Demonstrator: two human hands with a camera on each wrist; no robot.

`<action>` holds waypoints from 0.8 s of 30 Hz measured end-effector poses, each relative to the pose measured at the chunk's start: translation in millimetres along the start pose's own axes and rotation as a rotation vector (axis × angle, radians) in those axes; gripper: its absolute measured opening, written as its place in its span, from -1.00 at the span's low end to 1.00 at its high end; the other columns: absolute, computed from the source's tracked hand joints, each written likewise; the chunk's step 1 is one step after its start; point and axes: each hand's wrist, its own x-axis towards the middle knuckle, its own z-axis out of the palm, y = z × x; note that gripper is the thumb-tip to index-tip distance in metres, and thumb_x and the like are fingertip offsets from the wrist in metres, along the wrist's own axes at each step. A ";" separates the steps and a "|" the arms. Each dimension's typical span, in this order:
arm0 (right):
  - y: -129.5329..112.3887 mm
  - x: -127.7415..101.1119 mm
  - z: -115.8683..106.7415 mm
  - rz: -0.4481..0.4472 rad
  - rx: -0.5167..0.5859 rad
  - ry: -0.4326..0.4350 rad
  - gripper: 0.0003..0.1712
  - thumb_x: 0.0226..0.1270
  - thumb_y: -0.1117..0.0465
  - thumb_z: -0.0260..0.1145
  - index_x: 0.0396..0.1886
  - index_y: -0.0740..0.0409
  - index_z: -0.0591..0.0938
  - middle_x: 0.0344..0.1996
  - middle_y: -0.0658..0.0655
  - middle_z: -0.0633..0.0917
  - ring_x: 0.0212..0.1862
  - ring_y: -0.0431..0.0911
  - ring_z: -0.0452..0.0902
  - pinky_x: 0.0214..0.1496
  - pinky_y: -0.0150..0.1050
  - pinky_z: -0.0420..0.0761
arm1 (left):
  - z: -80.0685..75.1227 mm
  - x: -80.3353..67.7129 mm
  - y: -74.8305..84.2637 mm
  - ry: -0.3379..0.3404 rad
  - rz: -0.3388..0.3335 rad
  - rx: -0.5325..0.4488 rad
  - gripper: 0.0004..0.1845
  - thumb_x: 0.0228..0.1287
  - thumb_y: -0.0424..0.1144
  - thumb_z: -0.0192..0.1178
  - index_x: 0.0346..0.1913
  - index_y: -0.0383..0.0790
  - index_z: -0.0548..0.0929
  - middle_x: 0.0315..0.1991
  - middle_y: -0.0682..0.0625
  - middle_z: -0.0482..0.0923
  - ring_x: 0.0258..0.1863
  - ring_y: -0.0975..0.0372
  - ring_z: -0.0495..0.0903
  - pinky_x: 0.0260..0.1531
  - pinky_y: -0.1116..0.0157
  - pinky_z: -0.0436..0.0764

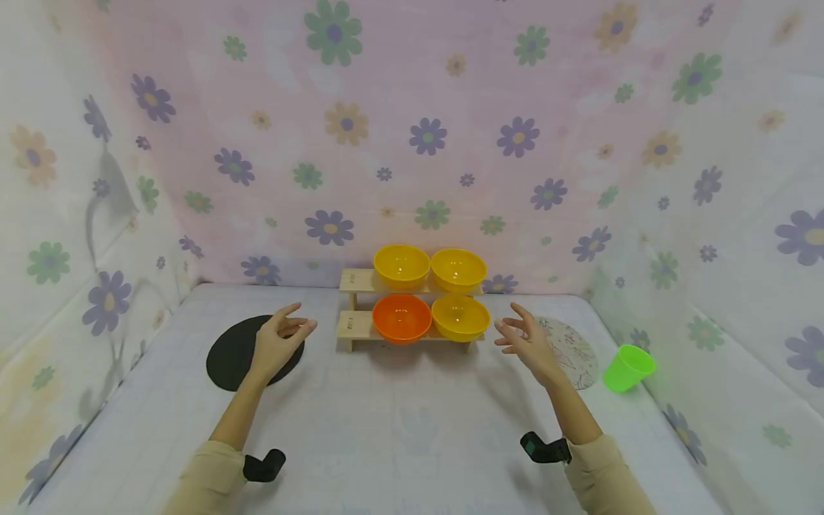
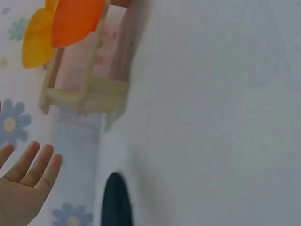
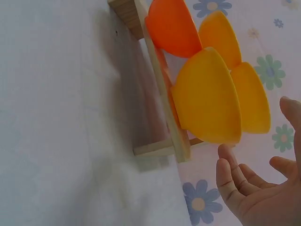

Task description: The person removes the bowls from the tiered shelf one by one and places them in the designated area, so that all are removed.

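1. Left hand (image 1: pixel 278 342) and right hand (image 1: pixel 526 342) hover with fingers loosely spread, holding nothing
2. Orange bowl (image 1: pixel 402 317) sits mid-frame on the wooden rack (image 1: pixel 356 325), lower tier
3. Risk: a hasty reach could knock the neighbouring yellow bowl (image 1: pixel 460 317) off

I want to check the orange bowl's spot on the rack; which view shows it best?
The head view: the orange bowl sits whole on the lower shelf of the wooden rack, left of a yellow bowl. The right wrist view shows its underside only. The left wrist view crops it at the top edge.
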 end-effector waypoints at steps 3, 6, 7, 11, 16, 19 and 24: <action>2.4 4.0 5.9 0.043 0.056 -0.021 -0.12 0.41 -0.02 0.12 0.50 0.16 -0.12 0.30 0.46 0.24 -0.04 0.23 0.58 -0.10 -0.23 0.62 | 16.0 1.6 -6.9 0.008 -0.062 -0.092 -0.33 0.20 -0.12 0.29 0.32 -0.29 0.34 0.06 -0.36 0.52 0.02 -0.09 0.55 0.00 -0.02 0.52; 7.8 9.7 11.9 0.076 0.109 -0.031 -0.12 0.42 -0.03 0.11 0.50 0.13 -0.13 0.33 0.45 0.20 -0.04 0.21 0.59 -0.09 -0.22 0.62 | 31.4 3.7 -10.5 0.016 -0.110 -0.172 -0.31 0.16 -0.16 0.33 0.32 -0.29 0.34 0.13 -0.38 0.46 0.09 -0.09 0.51 0.04 0.00 0.50; 9.5 11.9 14.0 0.082 0.121 -0.034 -0.12 0.42 -0.04 0.10 0.50 0.14 -0.14 0.33 0.46 0.19 -0.04 0.19 0.59 -0.09 -0.23 0.62 | 36.3 4.9 -11.6 0.019 -0.117 -0.191 -0.31 0.16 -0.17 0.33 0.32 -0.30 0.34 0.14 -0.38 0.45 0.10 -0.10 0.49 0.05 0.01 0.49; 12.8 18.4 22.6 0.117 0.199 -0.032 -0.10 0.41 -0.08 0.10 0.50 0.12 -0.14 0.36 0.43 0.16 -0.08 0.12 0.62 -0.10 -0.27 0.62 | 54.6 11.0 -14.6 0.031 -0.136 -0.250 -0.33 0.16 -0.25 0.32 0.31 -0.36 0.33 0.15 -0.43 0.41 0.13 -0.15 0.45 0.06 0.02 0.48; 12.1 22.7 31.0 0.149 0.285 -0.025 -0.16 0.45 -0.02 0.06 0.50 0.14 -0.14 0.36 0.44 0.14 -0.13 0.11 0.63 -0.07 -0.24 0.61 | 74.1 19.5 -20.5 0.015 -0.173 -0.308 -0.33 0.16 -0.33 0.30 0.31 -0.43 0.31 0.16 -0.46 0.39 0.14 -0.20 0.43 0.11 0.00 0.44; 11.8 24.7 34.2 0.175 0.327 -0.035 -0.20 0.48 0.02 0.03 0.50 0.13 -0.15 0.36 0.45 0.14 -0.16 0.08 0.65 -0.07 -0.19 0.61 | 82.5 22.9 -24.8 0.006 -0.178 -0.322 -0.34 0.17 -0.36 0.29 0.31 -0.46 0.30 0.19 -0.47 0.35 0.16 -0.21 0.40 0.15 -0.01 0.39; 11.3 28.7 38.9 0.222 0.403 -0.057 -0.22 0.49 0.09 0.00 0.51 0.11 -0.18 0.35 0.47 0.12 -0.22 0.02 0.67 -0.16 -0.20 0.64 | 92.3 26.7 -30.0 0.016 -0.186 -0.310 -0.39 0.20 -0.35 0.26 0.29 -0.44 0.33 0.24 -0.42 0.30 0.22 -0.18 0.33 0.21 -0.03 0.32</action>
